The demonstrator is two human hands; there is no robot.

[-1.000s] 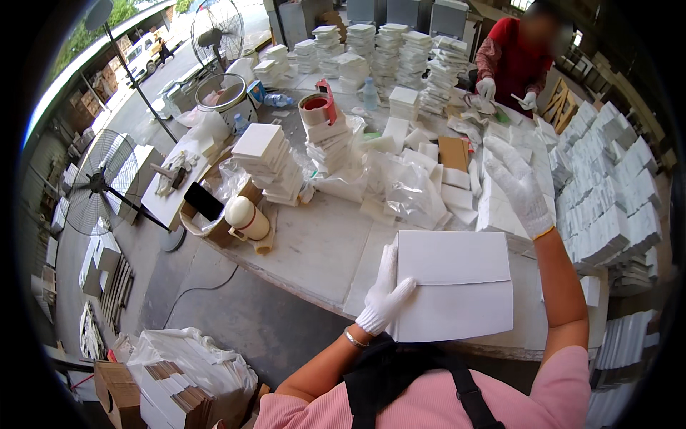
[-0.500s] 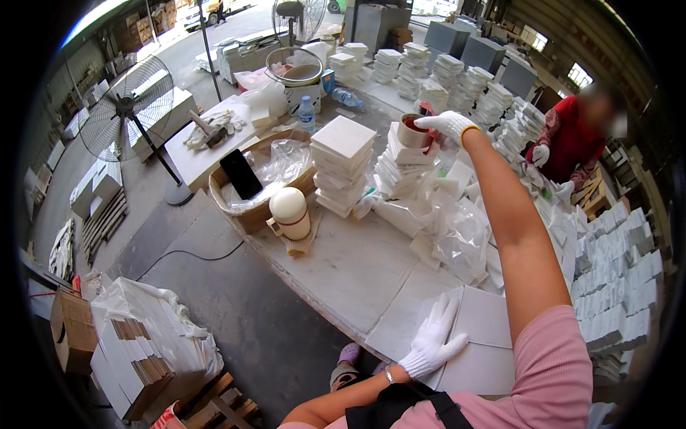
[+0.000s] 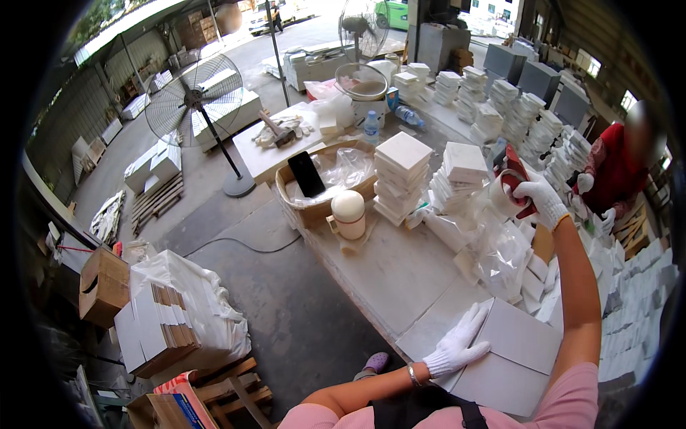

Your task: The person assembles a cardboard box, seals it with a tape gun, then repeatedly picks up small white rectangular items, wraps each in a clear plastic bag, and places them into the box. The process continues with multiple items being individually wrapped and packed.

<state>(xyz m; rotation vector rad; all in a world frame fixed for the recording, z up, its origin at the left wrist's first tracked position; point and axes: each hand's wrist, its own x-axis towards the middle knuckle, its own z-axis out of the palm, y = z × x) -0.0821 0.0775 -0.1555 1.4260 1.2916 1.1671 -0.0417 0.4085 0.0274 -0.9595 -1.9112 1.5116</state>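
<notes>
My left hand [image 3: 459, 344], in a white knit glove, lies flat on a closed white cardboard box [image 3: 518, 352] at the near edge of the table, fingers stretched out. Farther off to the right, my gloved right hand [image 3: 541, 200] grips a red tape dispenser [image 3: 511, 187] with a roll of tape in it, held up above the tabletop clutter. Just left of the dispenser stands a stack of white tiles [image 3: 463, 166], with a taller tile stack [image 3: 402, 168] beside it. Crumpled clear plastic bags [image 3: 500, 250] lie between the box and the dispenser.
A cream mug-like jug [image 3: 349, 214] and a brown basket [image 3: 289, 191] holding a black phone [image 3: 306, 174] stand along the table's left edge. A co-worker in red [image 3: 613, 161] is at the far right. A standing fan [image 3: 194, 100] is at left.
My right hand has lifted the tape dispenser off the tile stack and drawn it nearer. My left hand stays on the box. The whole view has turned leftward.
</notes>
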